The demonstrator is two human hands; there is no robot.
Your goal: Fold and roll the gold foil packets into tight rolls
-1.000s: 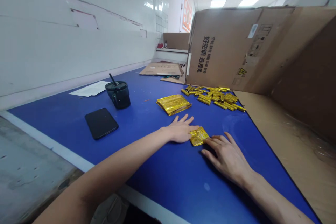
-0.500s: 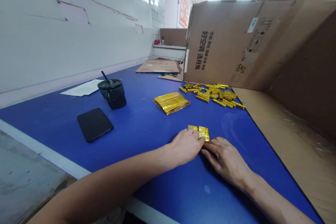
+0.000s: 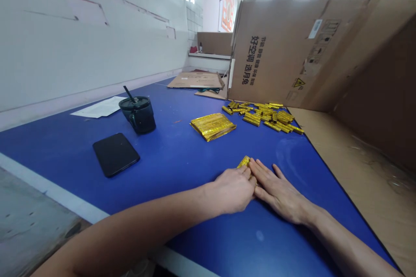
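A: How do the hands stand, nearest the camera?

B: A person's left hand [image 3: 235, 188] curls over a small gold foil piece [image 3: 243, 162], fingers bent in and knuckles up; whether they pinch it cannot be told. The right hand [image 3: 277, 188] lies open and flat beside it, three fingers together and the outermost spread apart, their tips meeting the left fingers over the foil

A: And the foil itself?

B: It sits on the blue table [image 3: 182, 160], mostly hidden under both hands. Only a shiny, crinkled corner shows beyond the left knuckles, with a glint between the fingers

A: What lies further off?

B: A black phone-like slab [image 3: 116, 154] rests to the left, well apart from the hands. Past the fingers lies a flat gold packet [image 3: 212, 126], level with a dark lidded cup [image 3: 142, 114] holding a straw. Behind the packet, small gold rolls [image 3: 264, 117] are heaped loosely near a large cardboard box [image 3: 279, 52], with flattened cardboard [image 3: 196, 80] further back on the left
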